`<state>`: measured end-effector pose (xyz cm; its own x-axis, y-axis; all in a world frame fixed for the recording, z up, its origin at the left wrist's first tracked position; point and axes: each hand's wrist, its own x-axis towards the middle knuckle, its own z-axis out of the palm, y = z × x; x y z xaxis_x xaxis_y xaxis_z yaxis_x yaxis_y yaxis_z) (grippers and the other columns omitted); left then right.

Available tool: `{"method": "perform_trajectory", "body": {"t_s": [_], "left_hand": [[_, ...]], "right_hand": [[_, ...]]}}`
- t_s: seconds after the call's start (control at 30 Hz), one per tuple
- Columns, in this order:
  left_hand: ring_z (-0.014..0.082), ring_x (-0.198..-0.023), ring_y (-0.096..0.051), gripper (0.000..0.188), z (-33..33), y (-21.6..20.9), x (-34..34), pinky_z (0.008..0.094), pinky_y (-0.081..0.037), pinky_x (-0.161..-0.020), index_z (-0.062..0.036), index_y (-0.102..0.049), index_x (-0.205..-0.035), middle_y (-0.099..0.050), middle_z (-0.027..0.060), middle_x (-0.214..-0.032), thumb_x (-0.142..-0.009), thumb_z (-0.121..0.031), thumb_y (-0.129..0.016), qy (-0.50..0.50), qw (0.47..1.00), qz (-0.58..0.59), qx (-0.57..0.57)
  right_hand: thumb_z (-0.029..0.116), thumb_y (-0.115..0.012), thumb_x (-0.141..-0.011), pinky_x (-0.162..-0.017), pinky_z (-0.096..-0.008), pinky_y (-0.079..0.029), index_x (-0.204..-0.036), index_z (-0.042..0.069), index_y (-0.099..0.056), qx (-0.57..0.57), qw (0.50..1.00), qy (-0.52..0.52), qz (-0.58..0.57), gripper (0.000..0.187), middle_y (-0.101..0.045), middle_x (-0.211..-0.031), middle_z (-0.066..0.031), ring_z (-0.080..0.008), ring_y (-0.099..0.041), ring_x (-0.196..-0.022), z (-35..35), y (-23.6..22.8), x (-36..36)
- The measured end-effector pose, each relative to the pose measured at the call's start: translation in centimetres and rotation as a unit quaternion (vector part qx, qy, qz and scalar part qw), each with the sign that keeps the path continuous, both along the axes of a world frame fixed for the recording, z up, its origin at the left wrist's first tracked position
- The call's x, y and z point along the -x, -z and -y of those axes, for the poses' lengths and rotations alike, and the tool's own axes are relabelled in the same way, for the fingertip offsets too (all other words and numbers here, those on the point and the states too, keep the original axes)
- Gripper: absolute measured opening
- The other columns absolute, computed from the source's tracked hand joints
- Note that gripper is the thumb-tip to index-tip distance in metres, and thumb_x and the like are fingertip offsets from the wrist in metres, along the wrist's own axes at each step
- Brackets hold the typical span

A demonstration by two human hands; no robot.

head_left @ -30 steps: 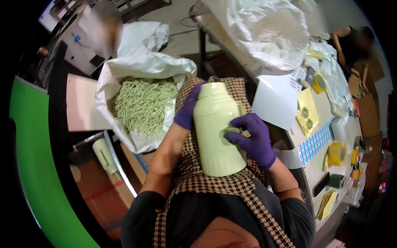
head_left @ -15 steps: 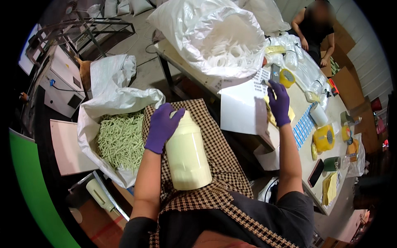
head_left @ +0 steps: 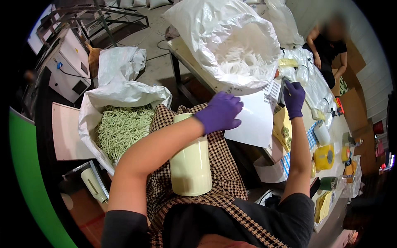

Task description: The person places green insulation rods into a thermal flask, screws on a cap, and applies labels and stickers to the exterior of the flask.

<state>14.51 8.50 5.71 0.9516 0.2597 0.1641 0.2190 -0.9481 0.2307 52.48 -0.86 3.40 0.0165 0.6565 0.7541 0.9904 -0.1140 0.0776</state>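
My left hand [head_left: 221, 112], in a purple glove, reaches across above a cream plastic jar [head_left: 190, 171]. Its fingers are apart, close to the left edge of a white sheet [head_left: 252, 124]; whether they touch it I cannot tell. The jar rests in my lap on a brown checked apron [head_left: 229, 169], its upper part covered by my left forearm. Over the table, my gloved right hand [head_left: 294, 99] has its fingers bent together beside a dark grey block [head_left: 283, 91]. What those fingers hold is hidden. Below it lie yellow paper pieces [head_left: 282, 129].
A white sack of white rings [head_left: 244, 62] stands on the table's far side. To my left is a sack of pale green sticks [head_left: 124, 128]. Yellow tape rolls [head_left: 324, 157] and a green cup [head_left: 328, 183] stand at right. Another person [head_left: 331, 51] sits beyond.
My left hand has left the jar's top and moved right, toward the white sheet. The jar stays in my lap. My right hand remains by the grey block; the whole view has shifted slightly.
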Motion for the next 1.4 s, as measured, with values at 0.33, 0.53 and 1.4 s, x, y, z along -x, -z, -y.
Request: {"method": "perform_trajectory", "body": {"t_s": [0.33, 0.53, 1.4], "left_hand": [[0.0284, -0.138, -0.048, 0.081, 1.7, 2.8, -6.5, 0.0500, -0.037, -0.110, -0.0028, -0.051, -0.146, -0.054, 0.0149, -0.147, -0.089, -0.060, -0.060, -0.025, 0.974, -0.226, -0.020], [0.0292, -0.127, -0.057, 0.075, 1.2, 4.3, -6.1, 0.0475, -0.039, -0.107, 0.0007, -0.064, -0.128, -0.062, 0.0187, -0.134, -0.082, -0.059, -0.067, -0.006, 0.986, -0.165, -0.028], [0.0286, -0.104, -0.070, 0.030, -4.0, -3.8, 11.9, 0.0412, -0.054, -0.094, -0.0046, -0.067, -0.122, -0.071, 0.0143, -0.120, -0.100, -0.023, -0.058, -0.158, 0.947, 0.241, 0.143]], "right_hand": [[0.026, -0.071, -0.092, -0.066, -0.0402, -0.056, -0.123, 0.020, -0.071, 0.191, 0.972, -0.041, -0.132, 0.032, -0.066, -0.104, -0.0092, -0.0287, -0.069, -0.081, 1.6, 1.4, 16.2], [0.032, -0.064, -0.097, -0.068, -0.0433, -0.054, -0.113, 0.019, -0.075, 0.240, 0.956, -0.050, -0.161, 0.024, -0.065, -0.100, -0.0101, -0.0316, -0.067, -0.084, -2.5, 4.4, 15.4], [0.006, -0.075, -0.083, -0.069, -0.0319, -0.051, -0.124, 0.014, -0.075, 0.080, 0.950, -0.170, -0.249, 0.042, -0.057, -0.100, -0.0092, -0.0215, -0.059, -0.080, 9.7, -2.6, 32.6]]}}
